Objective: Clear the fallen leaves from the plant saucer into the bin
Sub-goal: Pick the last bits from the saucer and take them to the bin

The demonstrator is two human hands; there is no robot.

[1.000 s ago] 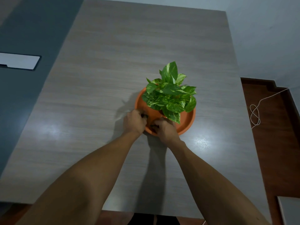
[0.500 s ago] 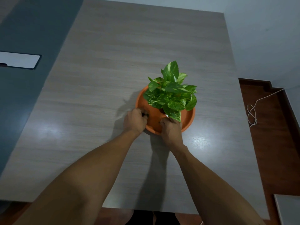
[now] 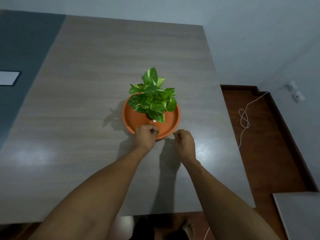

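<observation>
An orange plant saucer (image 3: pixel 133 116) sits mid-table with a green variegated plant (image 3: pixel 152 99) standing in it. My left hand (image 3: pixel 144 137) is a closed fist over the saucer's near rim, with a bit of green leaf (image 3: pixel 157 132) showing at its fingers. My right hand (image 3: pixel 184 141) is just off the rim's near right side, fingers pinched on a small green leaf piece (image 3: pixel 174 133). No bin is in view.
The wood-grain table (image 3: pixel 86 110) spreads wide to the left and behind the saucer. Brown floor at right carries a looped white cable (image 3: pixel 244 118). A grey surface corner (image 3: pixel 299 215) sits at lower right, a pale round object (image 3: pixel 123 224) under the table's near edge.
Both hands have pulled back from the saucer's inside to its near rim, closed on leaf bits. The right hand shifted right, off the saucer. The view tilted up.
</observation>
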